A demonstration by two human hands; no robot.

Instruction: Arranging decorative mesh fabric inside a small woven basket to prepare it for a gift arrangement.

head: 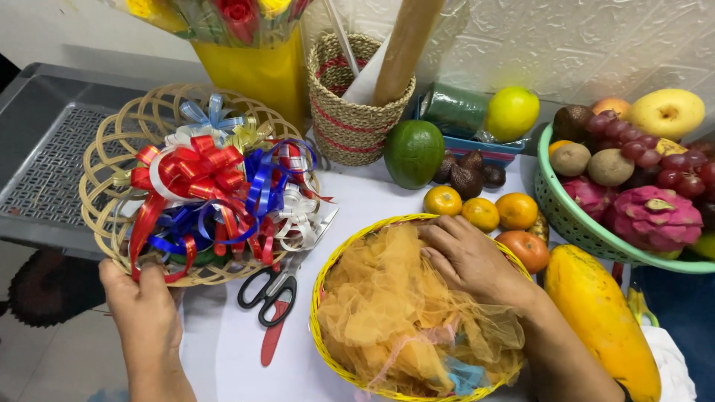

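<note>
My left hand (145,309) grips the near rim of a tan wicker basket (112,149) piled with red, blue, white and gold ribbon bows (212,190). My right hand (469,257) rests palm down on orange netting (395,313) that fills a yellow woven basket (322,286) at the front centre. Black-handled scissors (268,290) lie on the white table between the two baskets, beside a red-handled tool (272,339).
Several small oranges (484,212) and a large yellow papaya (603,316) lie right of the yellow basket. A green basket (570,219) at the right holds dragon fruit, grapes and kiwis. Behind stand a woven holder (350,119), an avocado (413,152) and a yellow flower wrap (253,71).
</note>
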